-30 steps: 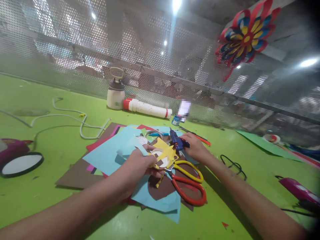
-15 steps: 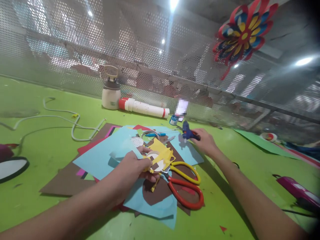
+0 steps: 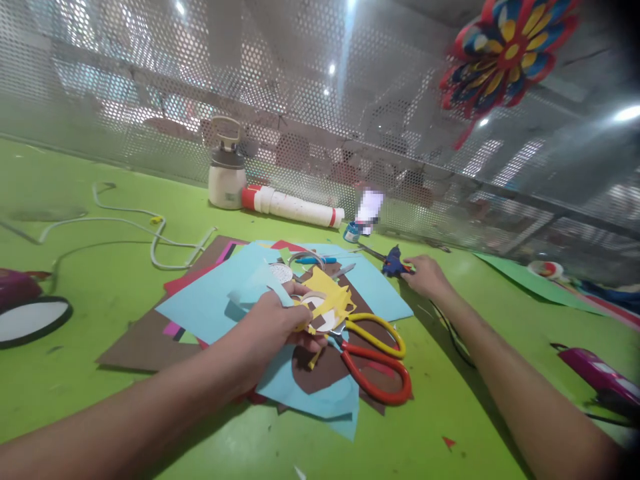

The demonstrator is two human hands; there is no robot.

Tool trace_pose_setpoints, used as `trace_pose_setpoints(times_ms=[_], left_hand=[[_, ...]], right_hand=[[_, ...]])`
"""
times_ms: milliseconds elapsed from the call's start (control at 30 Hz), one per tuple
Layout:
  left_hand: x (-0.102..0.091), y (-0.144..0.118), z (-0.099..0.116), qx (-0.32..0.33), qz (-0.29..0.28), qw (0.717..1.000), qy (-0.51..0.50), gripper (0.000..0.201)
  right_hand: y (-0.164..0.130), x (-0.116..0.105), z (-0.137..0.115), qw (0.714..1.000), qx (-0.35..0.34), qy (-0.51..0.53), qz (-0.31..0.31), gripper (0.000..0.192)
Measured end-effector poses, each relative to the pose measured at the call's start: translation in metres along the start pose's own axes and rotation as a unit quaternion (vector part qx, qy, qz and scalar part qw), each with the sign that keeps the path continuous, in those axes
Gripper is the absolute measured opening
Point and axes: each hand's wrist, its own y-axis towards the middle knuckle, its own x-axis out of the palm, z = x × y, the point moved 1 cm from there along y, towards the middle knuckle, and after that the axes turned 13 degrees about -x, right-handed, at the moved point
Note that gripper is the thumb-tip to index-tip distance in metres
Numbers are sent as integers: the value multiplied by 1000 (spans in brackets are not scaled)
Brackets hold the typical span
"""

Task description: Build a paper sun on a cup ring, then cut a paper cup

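The right hand (image 3: 425, 275) has carried the blue glue gun (image 3: 394, 264) toward the tabletop's far edge, fingers wrapped round it; the left hand (image 3: 277, 320) keeps pinching the yellow paper piece (image 3: 330, 305).

You had a yellow paper cutout (image 3: 330, 303) with brown and white pieces on it, jagged along its edges, pinched at its near side and lifted a little, tilted, over the pile of coloured sheets, just beside the scissors' blades. You also had a small blue glue gun (image 3: 393, 263), which lay on the green table at the far right edge of the light-blue sheet, its nozzle pointing left.
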Motion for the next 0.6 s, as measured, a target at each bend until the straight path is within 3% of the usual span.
trace_pose_setpoints(times_ms=[133, 233, 267, 333, 367, 467, 600], left_hand=[[1, 1, -2, -14, -16, 1000, 6, 38], [3, 2, -3, -23, -31, 999, 12, 38], [4, 2, -3, -25, -35, 999, 13, 38], [4, 2, -5, -23, -36, 999, 16, 37], [4, 3, -5, -21, -39, 999, 17, 36], [3, 3, -7, -13, -68, 998, 16, 28], [5, 2, -8, -26, -87, 996, 0, 29]], right_hand=[[-16, -41, -50, 996, -41, 47, 63, 15], [-47, -69, -109, 981, -136, 112, 75, 10], [-58, -75, -129, 970, -183, 141, 72, 9], [-78, -82, -162, 918, -316, 228, 72, 11], [-86, -82, -174, 904, -345, 245, 61, 12], [-95, -76, -190, 896, -373, 237, 29, 20], [-93, -67, -189, 909, -378, 178, 6, 31]])
